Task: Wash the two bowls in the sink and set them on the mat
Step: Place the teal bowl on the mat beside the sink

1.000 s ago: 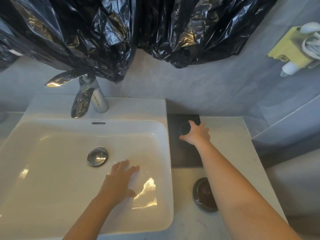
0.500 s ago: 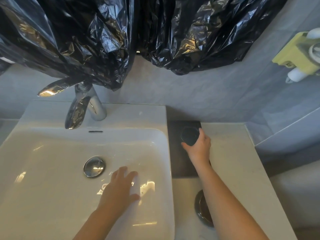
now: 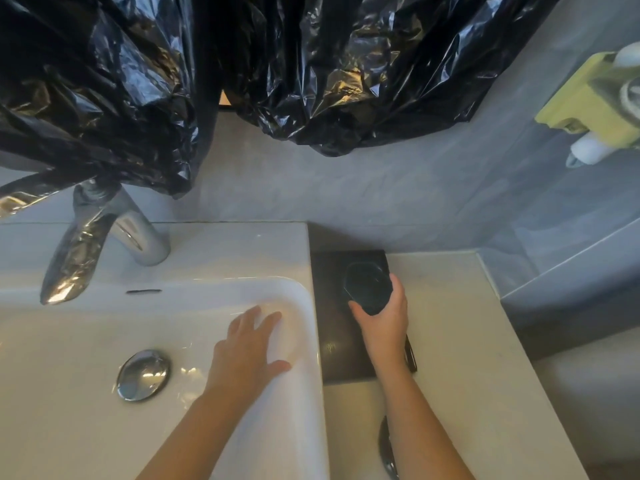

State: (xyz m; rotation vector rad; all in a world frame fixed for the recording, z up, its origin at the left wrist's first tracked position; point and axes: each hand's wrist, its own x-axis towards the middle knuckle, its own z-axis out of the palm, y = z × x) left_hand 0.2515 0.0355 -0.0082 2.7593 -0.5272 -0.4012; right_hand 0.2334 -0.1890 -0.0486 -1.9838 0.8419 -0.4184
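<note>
Curled around a small dark bowl [image 3: 367,284], the grip of the right hand [image 3: 382,320] is seen over the far half of the dark mat [image 3: 332,355], thumb on the near-left side of the rim and fingers wrapped round the right side. The bowl is tilted, its opening turned toward the camera; whether its base touches the mat cannot be told. The mat is laid flat on the pale counter [image 3: 467,358], just beside the right edge of the white sink [image 3: 69,393].

The left hand [image 3: 247,355] is pressed palm-down against the inner right wall of the sink, its fingers straight and spread, nothing held. A chrome drain stopper [image 3: 143,374] is seen to the left of that hand, and a chrome faucet [image 3: 104,237] is mounted at the back of the basin.

A second bowl [image 3: 386,448], dark and largely hidden by the right forearm, is seen on the counter nearer than the mat. Crumpled black plastic sheeting [image 3: 104,81] is hung across the grey wall above.
</note>
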